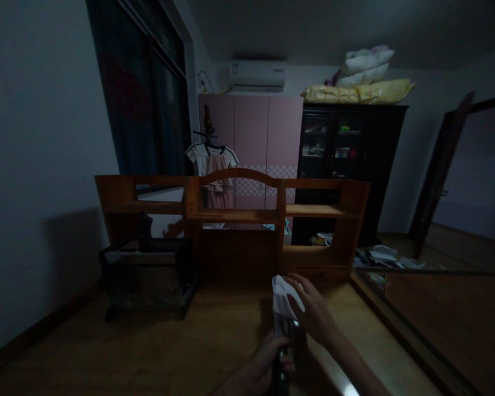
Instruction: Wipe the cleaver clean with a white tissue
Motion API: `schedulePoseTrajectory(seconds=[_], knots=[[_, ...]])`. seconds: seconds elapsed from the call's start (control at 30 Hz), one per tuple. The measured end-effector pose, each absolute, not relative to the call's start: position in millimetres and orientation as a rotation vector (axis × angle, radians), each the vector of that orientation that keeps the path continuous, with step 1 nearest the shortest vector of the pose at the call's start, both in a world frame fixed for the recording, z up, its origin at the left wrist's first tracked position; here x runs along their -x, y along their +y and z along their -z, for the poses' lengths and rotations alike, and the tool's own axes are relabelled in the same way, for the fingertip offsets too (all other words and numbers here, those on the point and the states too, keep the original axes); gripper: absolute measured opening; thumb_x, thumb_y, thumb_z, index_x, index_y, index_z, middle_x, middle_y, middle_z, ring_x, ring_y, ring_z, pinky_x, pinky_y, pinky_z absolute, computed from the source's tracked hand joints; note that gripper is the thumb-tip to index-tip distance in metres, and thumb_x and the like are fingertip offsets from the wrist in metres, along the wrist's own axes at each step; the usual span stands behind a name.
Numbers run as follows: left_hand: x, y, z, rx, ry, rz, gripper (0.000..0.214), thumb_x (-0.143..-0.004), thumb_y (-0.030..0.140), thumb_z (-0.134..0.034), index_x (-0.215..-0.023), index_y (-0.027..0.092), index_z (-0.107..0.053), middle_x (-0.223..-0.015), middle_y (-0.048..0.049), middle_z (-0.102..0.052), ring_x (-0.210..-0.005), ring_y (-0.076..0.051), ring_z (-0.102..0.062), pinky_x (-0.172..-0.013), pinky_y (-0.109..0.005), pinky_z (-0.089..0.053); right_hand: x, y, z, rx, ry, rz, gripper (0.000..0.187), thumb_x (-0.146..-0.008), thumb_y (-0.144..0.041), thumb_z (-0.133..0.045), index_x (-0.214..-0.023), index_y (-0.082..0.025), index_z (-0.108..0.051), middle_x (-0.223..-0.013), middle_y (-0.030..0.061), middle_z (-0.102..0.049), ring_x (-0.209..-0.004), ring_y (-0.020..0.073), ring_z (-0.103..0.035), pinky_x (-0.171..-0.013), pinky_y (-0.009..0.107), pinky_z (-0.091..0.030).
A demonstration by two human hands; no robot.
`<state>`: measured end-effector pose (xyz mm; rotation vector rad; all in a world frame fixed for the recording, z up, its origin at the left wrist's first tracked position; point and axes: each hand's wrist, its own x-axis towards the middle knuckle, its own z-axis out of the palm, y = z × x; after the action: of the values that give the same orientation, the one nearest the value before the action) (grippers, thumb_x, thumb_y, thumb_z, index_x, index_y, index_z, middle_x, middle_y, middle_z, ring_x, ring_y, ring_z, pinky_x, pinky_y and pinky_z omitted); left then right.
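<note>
Low in the head view, my left hand (268,360) is closed around the black handle (281,374) of a long, narrow tool. A pale, shiny section runs up from the handle, with a bright metallic spot (296,324) beside it; the dim light hides its exact kind. White tissue or thin cloth (284,300) wraps the tool's far end. My right hand (311,308) presses this white sheet from the right, its fingers bent over the top and the thumb in front. Both hands are in front of the wooden shelf unit, above the floor.
A low wooden shelf unit (237,215) stands ahead. Left of it is a dark-framed glass tank (148,275) on the wooden floor (148,352). A raised floor edge (390,324) runs along the right. Behind are pink wardrobes (251,132) and a dark cabinet (379,148).
</note>
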<state>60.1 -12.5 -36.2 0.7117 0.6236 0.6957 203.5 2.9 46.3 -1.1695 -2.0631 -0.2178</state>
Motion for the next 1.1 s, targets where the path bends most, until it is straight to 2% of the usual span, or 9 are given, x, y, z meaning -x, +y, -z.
schedulePoseTrajectory(seconds=[0.1, 0.23, 0.33, 0.5, 0.6, 0.87, 1.1], knots=[[-61, -7, 40, -0.689, 0.657, -0.737, 0.03, -0.068, 0.02, -0.061, -0.093, 0.02, -0.044, -0.061, 0.0042, -0.052, -0.039, -0.002, -0.028, -0.044, -0.018, -0.022, -215, 17, 0, 1.2, -2.115, 0.138, 0.049, -0.093, -0.027, -0.038, -0.141, -0.03, -0.031, -0.147, 0.0058, -0.032, -0.133, 0.0259, -0.033, -0.106, 0.048, -0.035], [-61, -3, 44, -0.72, 0.617, -0.722, 0.042, -0.067, 0.019, -0.061, -0.106, 0.02, -0.044, -0.066, -0.0014, -0.06, -0.038, -0.003, -0.03, -0.043, -0.019, -0.024, -223, 19, 20, 1.23, -2.123, 0.019, 0.05, -0.094, -0.032, -0.037, -0.143, -0.033, -0.026, -0.153, 0.0032, -0.018, -0.138, 0.0257, -0.02, -0.109, 0.049, -0.031], [-61, -3, 45, -0.723, 0.588, -0.704, 0.047, -0.068, 0.019, -0.062, -0.111, 0.022, -0.045, -0.067, -0.0035, -0.063, -0.038, -0.005, -0.033, -0.043, -0.02, -0.026, -225, 23, 27, 1.208, -2.143, -0.071, 0.048, -0.095, -0.035, -0.037, -0.142, -0.031, -0.028, -0.153, 0.0044, -0.017, -0.139, 0.0252, -0.019, -0.11, 0.049, -0.028], [-61, -4, 49, -0.626, 0.561, -0.688, 0.025, -0.07, 0.016, -0.061, -0.093, 0.018, -0.053, -0.065, -0.0018, -0.06, -0.04, -0.004, -0.034, -0.046, -0.018, -0.03, -222, 28, 36, 1.223, -2.142, -0.17, 0.048, -0.095, -0.037, -0.036, -0.142, -0.03, -0.029, -0.154, 0.0056, -0.015, -0.139, 0.0249, -0.017, -0.11, 0.048, -0.026], [-61, -5, 49, -0.596, 0.545, -0.726, 0.019, -0.069, 0.013, -0.059, -0.088, 0.014, -0.053, -0.066, -0.0012, -0.058, -0.04, -0.002, -0.033, -0.045, -0.017, -0.028, -221, 29, 39, 1.266, -2.117, -0.143, 0.048, -0.094, -0.038, -0.037, -0.141, -0.028, -0.032, -0.153, 0.0063, -0.015, -0.139, 0.0263, -0.016, -0.111, 0.048, -0.025], [-58, -9, 41, -0.667, 0.546, -0.701, 0.027, -0.069, 0.012, -0.065, -0.092, 0.014, -0.053, -0.069, 0.0017, -0.056, -0.043, 0.0, -0.034, -0.046, -0.015, -0.03, -218, 29, 46, 1.37, -2.033, 0.012, 0.043, -0.094, -0.035, -0.038, -0.135, -0.024, -0.044, -0.145, 0.0114, -0.036, -0.135, 0.0271, -0.029, -0.109, 0.049, -0.028], [-56, -9, 40, -0.786, 0.472, -0.616, 0.041, -0.064, 0.011, -0.073, -0.098, 0.016, -0.05, -0.074, 0.0009, -0.056, -0.047, 0.0, -0.036, -0.05, -0.016, -0.031, -232, 40, 54, 1.363, -1.958, -0.045, 0.045, -0.093, -0.024, -0.035, -0.138, -0.026, -0.038, -0.148, 0.0077, -0.031, -0.136, 0.0233, -0.028, -0.11, 0.046, -0.029]])
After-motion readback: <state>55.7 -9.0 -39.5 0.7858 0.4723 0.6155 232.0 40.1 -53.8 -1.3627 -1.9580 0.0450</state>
